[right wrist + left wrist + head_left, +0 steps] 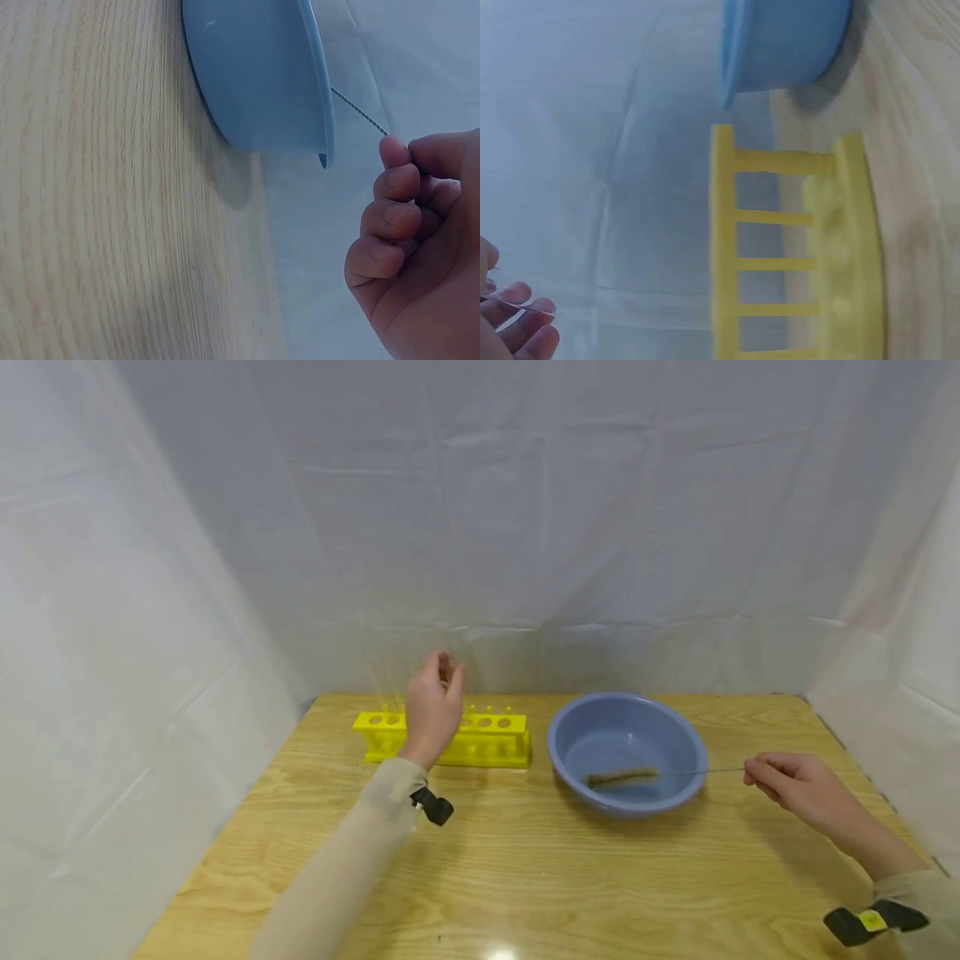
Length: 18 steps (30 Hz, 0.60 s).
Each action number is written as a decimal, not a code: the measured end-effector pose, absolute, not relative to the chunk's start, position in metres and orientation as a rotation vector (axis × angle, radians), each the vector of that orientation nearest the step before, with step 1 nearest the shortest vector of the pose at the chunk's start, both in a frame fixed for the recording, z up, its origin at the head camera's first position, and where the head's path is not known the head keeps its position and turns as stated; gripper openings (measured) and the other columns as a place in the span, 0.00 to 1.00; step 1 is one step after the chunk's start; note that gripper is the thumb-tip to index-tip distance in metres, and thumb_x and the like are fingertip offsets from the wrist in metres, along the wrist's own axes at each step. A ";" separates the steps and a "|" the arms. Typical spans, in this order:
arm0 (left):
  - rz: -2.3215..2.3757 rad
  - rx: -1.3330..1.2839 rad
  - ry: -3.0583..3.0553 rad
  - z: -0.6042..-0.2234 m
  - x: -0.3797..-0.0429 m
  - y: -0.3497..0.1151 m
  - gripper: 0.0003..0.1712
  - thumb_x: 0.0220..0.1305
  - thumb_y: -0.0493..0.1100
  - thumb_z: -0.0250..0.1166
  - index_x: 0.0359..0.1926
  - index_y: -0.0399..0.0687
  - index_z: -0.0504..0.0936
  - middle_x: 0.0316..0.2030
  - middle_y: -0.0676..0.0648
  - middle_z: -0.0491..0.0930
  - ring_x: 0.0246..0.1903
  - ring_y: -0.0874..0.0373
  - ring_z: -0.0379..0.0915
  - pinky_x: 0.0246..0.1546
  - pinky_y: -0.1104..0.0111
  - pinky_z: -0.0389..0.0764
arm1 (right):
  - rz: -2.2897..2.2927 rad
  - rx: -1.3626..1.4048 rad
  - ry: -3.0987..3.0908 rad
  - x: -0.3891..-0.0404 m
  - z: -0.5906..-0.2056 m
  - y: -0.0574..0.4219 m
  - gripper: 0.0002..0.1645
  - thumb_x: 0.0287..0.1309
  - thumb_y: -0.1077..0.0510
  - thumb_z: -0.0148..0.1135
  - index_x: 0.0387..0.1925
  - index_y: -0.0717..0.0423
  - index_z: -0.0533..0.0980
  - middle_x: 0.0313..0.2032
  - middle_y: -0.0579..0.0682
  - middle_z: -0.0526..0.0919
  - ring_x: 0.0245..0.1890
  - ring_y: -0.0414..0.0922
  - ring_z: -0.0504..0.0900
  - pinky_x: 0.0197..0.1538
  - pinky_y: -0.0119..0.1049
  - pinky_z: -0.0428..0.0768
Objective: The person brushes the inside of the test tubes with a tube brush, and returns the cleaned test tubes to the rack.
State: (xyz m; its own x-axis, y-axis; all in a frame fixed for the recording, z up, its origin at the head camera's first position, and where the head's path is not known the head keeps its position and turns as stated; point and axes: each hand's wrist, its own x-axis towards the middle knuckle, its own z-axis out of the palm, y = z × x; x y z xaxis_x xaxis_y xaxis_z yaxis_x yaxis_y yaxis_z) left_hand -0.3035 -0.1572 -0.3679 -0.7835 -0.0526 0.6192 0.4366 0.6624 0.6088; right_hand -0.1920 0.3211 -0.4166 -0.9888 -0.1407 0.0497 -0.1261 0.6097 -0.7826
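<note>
My right hand point(806, 789) pinches the twisted wire handle point(360, 111) of a test tube brush between thumb and forefinger, other fingers curled. The brush's brown bristles point(621, 777) lie inside a blue basin point(558, 764), low over its bottom. Above the yellow test tube rack point(491, 752), my left hand point(435, 702) has its fingers bent around a clear test tube point(526, 307), of which only thin edges show. Two more clear test tubes point(395, 681) stand upright at the rack's left end. From the head, the left hand hides part of the rack.
The wooden table point(525, 877) carries the rack at back left and the basin to its right. White sheeting point(540, 527) hangs behind the table and on both sides, close to its back edge. Both wrists wear black straps.
</note>
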 end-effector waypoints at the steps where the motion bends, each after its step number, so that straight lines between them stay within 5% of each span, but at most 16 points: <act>1: -1.045 -0.308 -2.243 -0.365 -0.302 -0.157 0.19 0.78 0.54 0.53 0.52 0.43 0.77 0.37 0.47 0.79 0.34 0.55 0.79 0.36 0.61 0.81 | -1.364 -0.232 2.802 -0.192 -0.416 0.321 0.26 0.78 0.46 0.47 0.39 0.64 0.79 0.17 0.45 0.65 0.14 0.44 0.61 0.21 0.40 0.65; 18: -0.990 -0.504 -2.178 -0.337 -0.275 -0.142 0.14 0.78 0.48 0.55 0.52 0.43 0.76 0.38 0.47 0.79 0.34 0.56 0.79 0.35 0.63 0.81 | -1.404 -0.255 2.814 -0.192 -0.416 0.320 0.25 0.79 0.47 0.46 0.40 0.64 0.79 0.16 0.45 0.65 0.15 0.44 0.62 0.22 0.39 0.66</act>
State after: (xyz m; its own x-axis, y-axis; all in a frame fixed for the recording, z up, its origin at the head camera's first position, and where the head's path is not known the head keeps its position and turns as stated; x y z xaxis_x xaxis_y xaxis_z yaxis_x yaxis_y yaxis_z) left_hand -0.2747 -0.1421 -0.3366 -0.6918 0.0642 0.7192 0.5842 0.6353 0.5051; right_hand -0.1916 0.3202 -0.4163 -0.9869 -0.1380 0.0839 -0.1500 0.5907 -0.7929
